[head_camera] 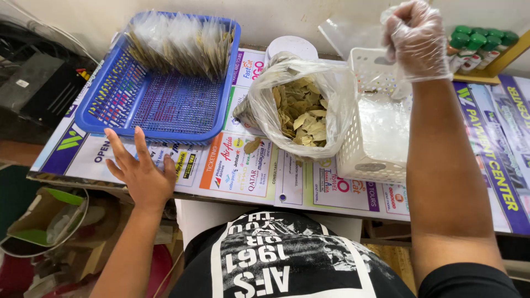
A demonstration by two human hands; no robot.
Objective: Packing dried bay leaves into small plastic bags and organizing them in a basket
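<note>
fingers of the gloved right hand (418,40) are curled tight in a fist, pinching a small clear plastic bag (353,30) held up over the white plastic basket (369,143). fingers of the bare left hand (141,168) are spread wide and hold nothing, flat on the printed table cover (243,171) just by the blue plastic tray (160,105). a row of filled little packets (176,41) already stands in that tray. the big clear bag of dried leaves (301,110) is still quite full, so it looks like much is left to pack.
</note>
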